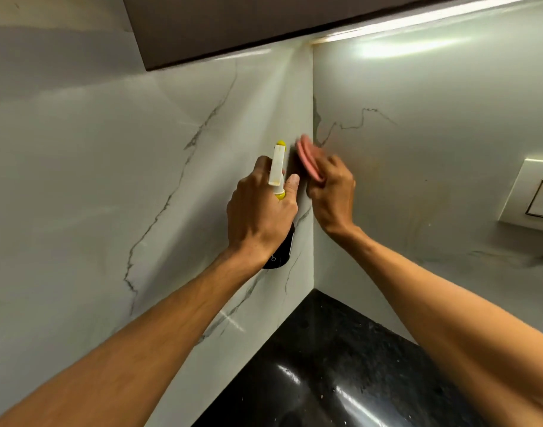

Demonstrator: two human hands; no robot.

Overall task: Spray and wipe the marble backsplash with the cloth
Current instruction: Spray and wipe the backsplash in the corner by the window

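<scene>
**One head camera, close on the corner**

A single wide-angle view, worn on the person's head, faces forward into the inside corner of the backsplash (110, 149). The seam between the two marble faces runs just right of the frame's middle. Both forearms enter from the bottom corners. The left grip (261, 211) on the bottle (277, 164) and the right grip (331, 192) on the cloth (308, 160) sit near the centre, at arm's reach from the lens. The cabinet (233, 23) underside crosses the top, the black bench (341, 365) fills the lower middle, and a socket (538, 195) sits at the right edge.
</scene>
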